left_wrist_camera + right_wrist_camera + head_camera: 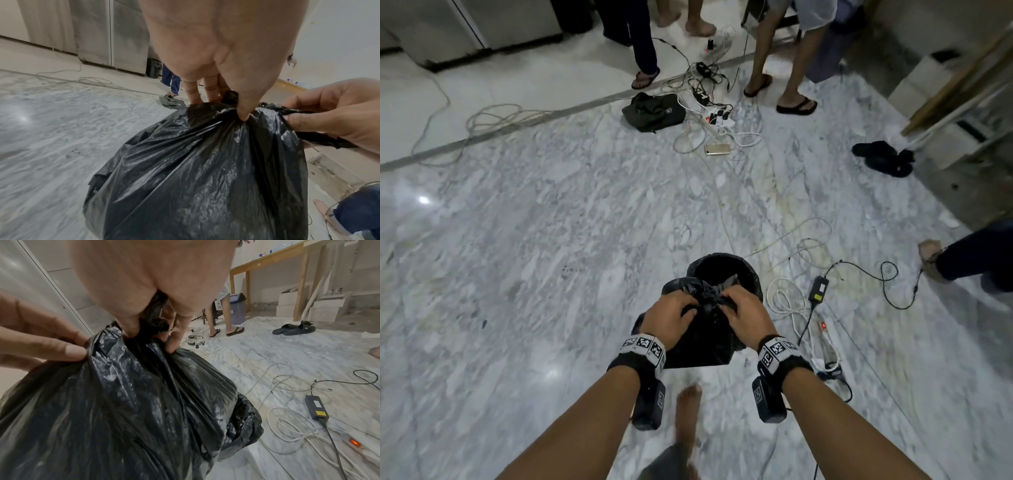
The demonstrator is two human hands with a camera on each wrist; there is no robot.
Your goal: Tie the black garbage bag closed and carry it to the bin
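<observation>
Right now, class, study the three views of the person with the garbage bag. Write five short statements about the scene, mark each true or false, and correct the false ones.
1. Both hands grip the gathered neck of the black garbage bag. True.
2. The left hand hangs idle. False: it pinches the bag's neck.
3. The right hand holds a twisted tail of plastic. True.
4. The floor is carpeted. False: it is polished marble.
5. A black power adapter lies on the floor among cables. True.

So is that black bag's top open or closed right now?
Gathered shut: the black garbage bag has its neck bunched between the left hand and right hand. Whether a knot is finished, cannot tell.
</observation>
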